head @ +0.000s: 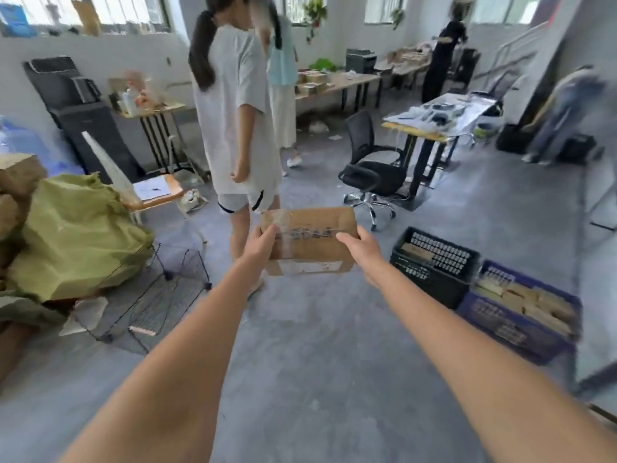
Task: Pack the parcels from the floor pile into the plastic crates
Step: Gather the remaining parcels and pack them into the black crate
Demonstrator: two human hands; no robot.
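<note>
I hold a brown cardboard parcel out in front of me at arm's length above the grey floor. My left hand grips its left end, thumb on top. My right hand grips its right end the same way. The parcel has tape across the top and a white label on its near side. To the right on the floor stand a black plastic crate and, nearer, a blue plastic crate; cardboard parcels lie in both. At the left edge sits a pile of brown parcels.
A green sack lies by the pile, with wire mesh panels on the floor beside it. A person in a white shirt stands just beyond the parcel. A black office chair and a desk stand behind the crates.
</note>
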